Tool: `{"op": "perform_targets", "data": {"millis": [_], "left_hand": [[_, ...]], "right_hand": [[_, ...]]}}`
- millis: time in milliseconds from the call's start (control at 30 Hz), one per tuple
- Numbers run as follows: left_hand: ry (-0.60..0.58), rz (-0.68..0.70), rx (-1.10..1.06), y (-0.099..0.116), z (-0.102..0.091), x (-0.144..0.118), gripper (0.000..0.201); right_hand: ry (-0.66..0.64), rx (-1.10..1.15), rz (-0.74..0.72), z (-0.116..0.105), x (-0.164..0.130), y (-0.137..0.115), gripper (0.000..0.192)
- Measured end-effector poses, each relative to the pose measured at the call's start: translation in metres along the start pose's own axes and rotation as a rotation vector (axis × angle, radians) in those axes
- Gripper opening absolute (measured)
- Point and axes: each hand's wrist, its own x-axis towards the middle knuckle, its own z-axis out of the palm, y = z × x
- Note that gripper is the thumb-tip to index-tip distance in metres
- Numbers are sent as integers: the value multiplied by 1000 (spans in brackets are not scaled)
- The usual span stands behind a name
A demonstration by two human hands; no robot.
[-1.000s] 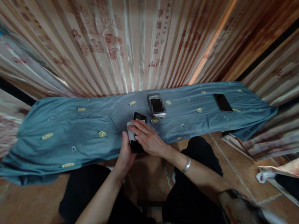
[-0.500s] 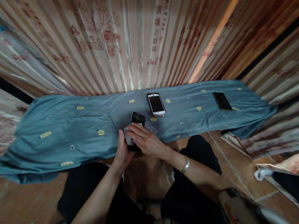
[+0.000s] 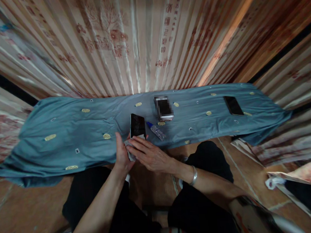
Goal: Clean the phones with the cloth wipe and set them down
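While the person sits at the table, both hands meet at its near edge over a black phone (image 3: 137,125). The left hand (image 3: 121,156) is curled around the near end of the phone and grips it from the left side, with the thumb pointing up beside the screen. The right hand (image 3: 148,154) lies flat, fingers stretched out, and presses a small white cloth (image 3: 128,148) onto the near end of the phone. The far end of the phone sticks out past the fingers and shows a dark, shiny screen. The phone rests on a blue sheet (image 3: 65,139) with little yellow spots that covers the table. Just to the right of the phone lies a small clear bottle (image 3: 156,131) with a blue cap, on its side. A bit farther back sits a second phone (image 3: 164,108), which is blurred. Well off to the right lies a third phone (image 3: 233,105), black and flat. A silver bangle (image 3: 193,175) is on the right wrist. Striped curtains (image 3: 143,41) hang behind the table.
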Motion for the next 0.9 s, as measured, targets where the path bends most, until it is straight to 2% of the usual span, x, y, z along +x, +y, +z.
{"op": "perform_targets", "data": {"millis": [167,500,700,900], "left_hand": [[-38,9,-50,5,2,-4,99],[-139,49,-95,11,-7,-1,99],[-108,133,-113,17,-8,-2,100],[-106,159,-106,19,-13,-2,102]], "right_hand": [[-72,-43,-28,0,-3,3,49],[-21,-133,-71,3,-8,13,46],[-25,-78,-56,2,-15,19,51],[14,-10,-6,4,-19,20,58]]}}
